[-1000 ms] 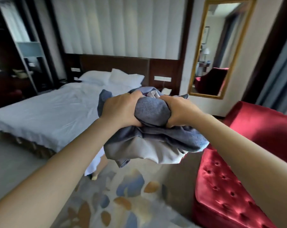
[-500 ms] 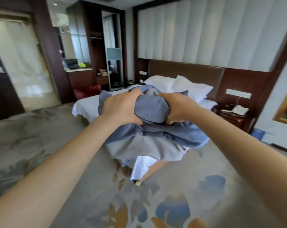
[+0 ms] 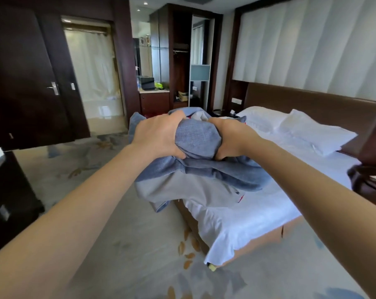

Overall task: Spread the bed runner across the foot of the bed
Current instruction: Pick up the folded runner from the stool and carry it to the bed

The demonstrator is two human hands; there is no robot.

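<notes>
The fingers of both hands are curled tight into cloth. The left hand (image 3: 159, 137) and the right hand (image 3: 232, 139) grip the bed runner (image 3: 195, 175) side by side, knuckles up, thumbs tucked under. It is a crumpled bundle of blue weave with a paler grey backing that sags below the hands. It hangs in the air at the centre of the frame, in front of the near end of the bed (image 3: 258, 212) and not laid on it.

The grip and the bundle look the same as a second ago. What has changed is the room around them. The red sofa and the gilt mirror have gone from view, and the dark door (image 3: 27, 83) now fills the upper left. The bed runs off toward the upper right, with its foot corner low in the frame. I take it the person has walked round toward the foot. No spreading has begun, and the runner still needs shaking open.

By my count there are two hands, one runner, one bed and two white pillows (image 3: 260, 117) against the headboard (image 3: 312, 100).
</notes>
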